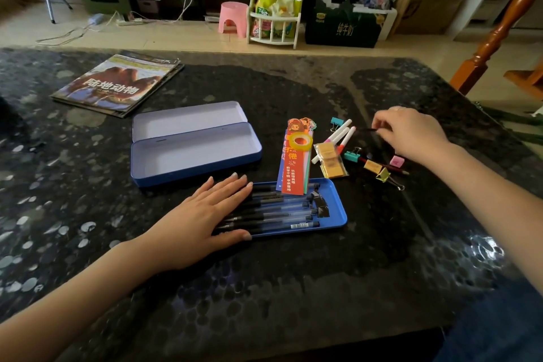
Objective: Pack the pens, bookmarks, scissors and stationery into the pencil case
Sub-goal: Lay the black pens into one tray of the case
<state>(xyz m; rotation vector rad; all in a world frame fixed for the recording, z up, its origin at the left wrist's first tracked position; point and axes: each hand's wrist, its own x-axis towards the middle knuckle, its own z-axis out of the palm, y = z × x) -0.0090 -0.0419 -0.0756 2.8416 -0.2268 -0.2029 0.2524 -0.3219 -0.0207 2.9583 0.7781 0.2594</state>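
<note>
Open blue pencil case (pixel 196 153): set on the dark counter (pixel 293 288), lid hinged back, interior bare. Blue tray (pixel 335 209): placed just in front of the case, black pens (pixel 282 211) laid in it side by side. Bookmarks (pixel 295 161): stacked, near end lying over the tray's far edge, a yellow tape roll (pixel 299 141) rested on top. White markers (pixel 338 138), binder clips (pixel 388 176) and a pink eraser (pixel 397 161): scattered to the right. Left hand (pixel 205 214): laid flat, fingers straight, over the pens' left ends. Right hand (pixel 414 132): fingertips pinched on a thin dark item, identity not discernible. Magazine (pixel 117 84): far left of the counter.
</note>
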